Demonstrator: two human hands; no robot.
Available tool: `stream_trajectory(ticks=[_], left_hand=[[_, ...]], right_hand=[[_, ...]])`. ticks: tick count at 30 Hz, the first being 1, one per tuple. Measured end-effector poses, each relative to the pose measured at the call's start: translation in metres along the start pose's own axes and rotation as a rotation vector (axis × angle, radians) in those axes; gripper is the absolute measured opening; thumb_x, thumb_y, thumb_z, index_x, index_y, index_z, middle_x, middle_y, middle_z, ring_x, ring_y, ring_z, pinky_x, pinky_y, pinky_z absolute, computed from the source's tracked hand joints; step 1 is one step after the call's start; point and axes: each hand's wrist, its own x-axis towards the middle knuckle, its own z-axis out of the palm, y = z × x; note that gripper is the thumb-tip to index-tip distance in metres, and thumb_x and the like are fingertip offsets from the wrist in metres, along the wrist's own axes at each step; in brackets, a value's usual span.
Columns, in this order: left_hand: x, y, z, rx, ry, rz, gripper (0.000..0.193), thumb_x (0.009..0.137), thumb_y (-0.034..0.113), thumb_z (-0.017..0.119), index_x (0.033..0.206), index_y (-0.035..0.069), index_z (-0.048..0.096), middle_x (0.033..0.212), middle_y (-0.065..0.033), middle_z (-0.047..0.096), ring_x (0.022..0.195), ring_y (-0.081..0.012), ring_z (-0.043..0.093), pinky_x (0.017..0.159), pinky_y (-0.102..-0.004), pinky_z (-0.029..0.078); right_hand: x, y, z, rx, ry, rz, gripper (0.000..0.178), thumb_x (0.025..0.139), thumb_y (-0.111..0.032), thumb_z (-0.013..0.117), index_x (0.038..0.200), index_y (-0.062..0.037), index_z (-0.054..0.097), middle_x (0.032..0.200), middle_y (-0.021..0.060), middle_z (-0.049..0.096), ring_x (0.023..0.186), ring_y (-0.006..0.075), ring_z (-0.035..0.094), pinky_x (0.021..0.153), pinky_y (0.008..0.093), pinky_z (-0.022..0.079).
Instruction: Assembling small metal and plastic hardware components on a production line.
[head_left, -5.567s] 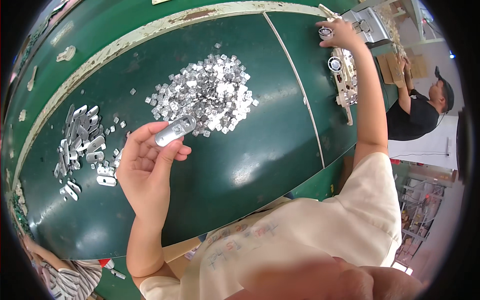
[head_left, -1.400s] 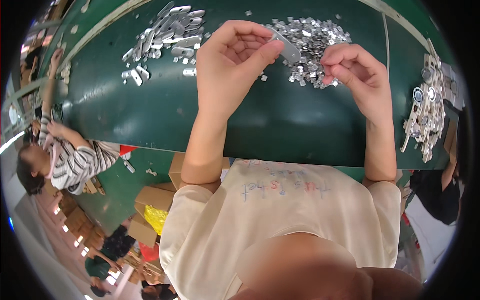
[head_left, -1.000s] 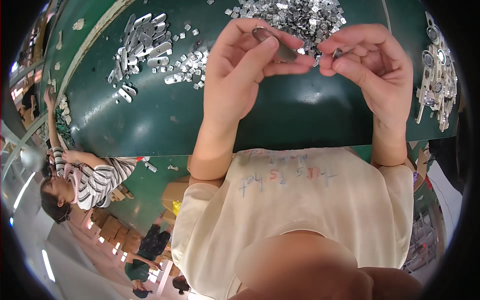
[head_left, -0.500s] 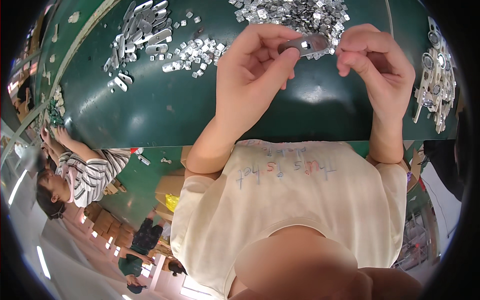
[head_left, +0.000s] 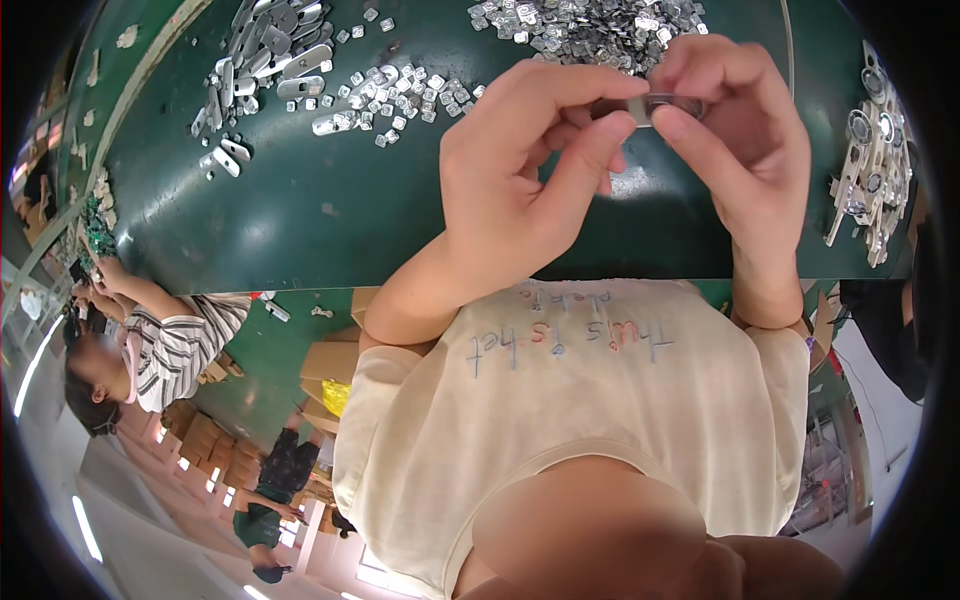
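Observation:
Over the green table my left hand (head_left: 525,165) pinches one end of a small rounded oblong metal plate (head_left: 641,108) between thumb and fingers. My right hand (head_left: 745,150) grips the plate's other end the same way, its thumb lying along the near side. Fingers cover much of the plate, so any small part on it cannot be made out. Just beyond the hands lies a heap of small square metal pieces (head_left: 600,32). A looser scatter of such square pieces (head_left: 405,97) rests left of my left hand.
A pile of oblong metal plates (head_left: 275,45) lies at the far left of the green table (head_left: 330,225). At the right sits a stack of long metal parts with round rings (head_left: 868,165). A co-worker in a striped shirt (head_left: 190,340) works at the left; another person (head_left: 270,505) stands farther off.
My right hand has moved left and closed on the plate's right end. The plate has shifted slightly right and turned; its face with the small bright piece is now mostly hidden.

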Motion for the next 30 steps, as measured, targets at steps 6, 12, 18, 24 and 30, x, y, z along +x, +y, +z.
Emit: stream_trajectory(ticks=[6,12,18,24,30], left_hand=[[0.001,-0.003,0.010,0.098,0.060,0.093,0.026,0.077,-0.006,0.063,0.103,0.000,0.062,0.086,-0.0069,0.056,0.061,-0.0098,0.057,0.053,-0.0192,0.048],[0.009,-0.011,0.006,0.037,0.083,-0.156,0.027,0.082,-0.009,0.055,0.108,-0.007,0.055,0.086,-0.0103,0.059,0.064,-0.0106,0.058,0.055,-0.0202,0.048],[0.008,-0.001,-0.004,-0.049,0.117,-0.120,0.025,0.082,-0.008,0.055,0.107,-0.007,0.054,0.078,-0.0136,0.062,0.061,-0.0130,0.059,0.056,-0.0227,0.050],[0.004,-0.002,-0.004,-0.107,0.037,-0.163,0.030,0.079,-0.009,0.059,0.108,-0.005,0.053,0.081,-0.0128,0.063,0.063,-0.0147,0.061,0.058,-0.0257,0.052],[-0.001,0.001,-0.002,-0.137,0.041,-0.145,0.030,0.078,-0.009,0.060,0.107,-0.006,0.054,0.083,-0.0144,0.063,0.065,-0.0171,0.062,0.060,-0.0260,0.051]], right_hand=[[-0.002,-0.005,-0.005,0.208,0.021,0.204,0.017,0.082,0.003,0.058,0.099,0.0024,0.054,0.094,0.0074,0.057,0.082,0.0101,0.057,0.065,0.0205,0.046],[0.005,-0.008,-0.020,0.067,-0.147,0.229,0.035,0.081,-0.006,0.065,0.114,-0.0029,0.053,0.101,0.0073,0.056,0.099,0.0152,0.055,0.079,0.0286,0.048],[-0.007,-0.023,-0.126,-1.339,0.441,-0.178,0.045,0.074,-0.026,0.070,0.112,-0.0062,0.055,0.102,0.0140,0.058,0.092,0.0308,0.056,0.079,0.0375,0.047],[-0.047,0.019,-0.226,-1.473,0.293,0.525,0.053,0.059,-0.010,0.076,0.107,-0.0119,0.056,0.096,0.0182,0.057,0.092,0.0353,0.057,0.074,0.0435,0.047],[-0.022,-0.039,-0.183,-1.039,0.298,0.207,0.034,0.068,-0.002,0.059,0.098,-0.0066,0.043,0.082,0.0132,0.057,0.076,0.0278,0.058,0.063,0.0357,0.045]])
